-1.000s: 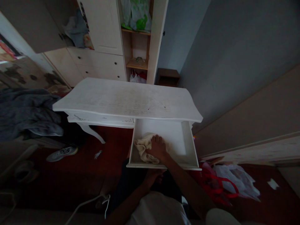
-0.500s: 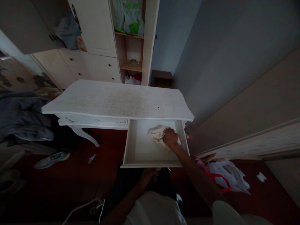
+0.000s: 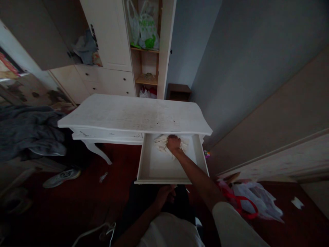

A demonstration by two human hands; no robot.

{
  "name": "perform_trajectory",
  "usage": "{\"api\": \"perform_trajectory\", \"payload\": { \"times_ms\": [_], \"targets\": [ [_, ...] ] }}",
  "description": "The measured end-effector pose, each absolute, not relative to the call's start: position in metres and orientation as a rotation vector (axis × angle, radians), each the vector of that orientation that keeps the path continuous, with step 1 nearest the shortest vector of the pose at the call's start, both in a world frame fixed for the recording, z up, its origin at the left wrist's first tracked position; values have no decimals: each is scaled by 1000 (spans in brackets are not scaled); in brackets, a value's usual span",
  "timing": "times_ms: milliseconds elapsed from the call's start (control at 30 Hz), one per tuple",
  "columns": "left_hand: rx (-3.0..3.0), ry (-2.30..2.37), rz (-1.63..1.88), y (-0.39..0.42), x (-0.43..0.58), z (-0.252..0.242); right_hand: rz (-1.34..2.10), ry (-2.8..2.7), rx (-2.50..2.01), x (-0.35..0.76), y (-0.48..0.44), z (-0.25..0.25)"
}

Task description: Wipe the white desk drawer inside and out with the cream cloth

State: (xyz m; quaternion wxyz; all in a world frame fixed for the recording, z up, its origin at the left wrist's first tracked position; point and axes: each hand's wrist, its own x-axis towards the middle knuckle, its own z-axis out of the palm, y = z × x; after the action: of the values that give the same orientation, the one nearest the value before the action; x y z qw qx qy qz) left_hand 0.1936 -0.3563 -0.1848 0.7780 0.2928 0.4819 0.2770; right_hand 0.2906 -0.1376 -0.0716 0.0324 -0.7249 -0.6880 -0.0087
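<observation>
Cream cloth [image 3: 161, 141] lies bunched at the back of an open drawer [image 3: 150, 171], near the middle of its width, after crossing the drawer's floor within the past second. At far left, a heap of dark gray fabric [image 3: 31, 132] sits beyond the end of a white desk [image 3: 102, 111], with a light-colored shoe [image 3: 63, 178] on the dark red floor [image 3: 120, 171] below. Toward the center, the left hand [image 3: 163, 195] remains low, just below the drawer's front and close to the person's lap; its fingers look loosely curled, but shadow makes it impossible to tell whether they grip anything. Above it, the right hand [image 3: 174, 142] presses down on the cloth, fingers bent over the gathered folds. A second ago hand and cloth were at the drawer's front left corner; half a second ago, toward its right side. The work has thus shifted to the rear, under the desk's front edge, apparently taking in one part of the drawer's floor after another. Farther right, outside the drawer, a red strap [image 3: 253, 213] and a white plastic bag [image 3: 259, 200] lie on the floor, well apart from both hands.
</observation>
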Motion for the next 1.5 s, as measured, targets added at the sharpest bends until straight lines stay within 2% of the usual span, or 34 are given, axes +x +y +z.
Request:
{"api": "perform_trajectory", "payload": {
  "times_ms": [233,467,633,767,833,967,1067,1200,1333,1500],
  "targets": [
    [660,1055,611,-357,195,-187,84,-2372,-1868,227,-144,-72],
    [681,1052,635,-357,193,-183,342,-2525,-1692,237,-160,-65],
    [666,1052,615,-357,194,-181,412,-2420,-1726,284,-176,-47],
    [646,1084,587,-357,194,-183,495,-2038,-1528,335,-174,0],
    [648,1098,591,-356,193,-185,439,-1906,-1458,360,-165,30],
    [615,1103,593,-355,191,-189,99,-1778,-1469,403,-130,87],
    [579,1098,596,-354,191,-192,-121,-1789,-1529,421,-92,107],
    [553,1113,553,-352,190,-193,-324,-1995,-1742,417,-53,91],
    [533,1083,534,-352,186,-187,-230,-2409,-1863,393,-46,48],
    [551,1086,547,-352,181,-179,-185,-2450,-1846,388,-50,25]
  ]
}}
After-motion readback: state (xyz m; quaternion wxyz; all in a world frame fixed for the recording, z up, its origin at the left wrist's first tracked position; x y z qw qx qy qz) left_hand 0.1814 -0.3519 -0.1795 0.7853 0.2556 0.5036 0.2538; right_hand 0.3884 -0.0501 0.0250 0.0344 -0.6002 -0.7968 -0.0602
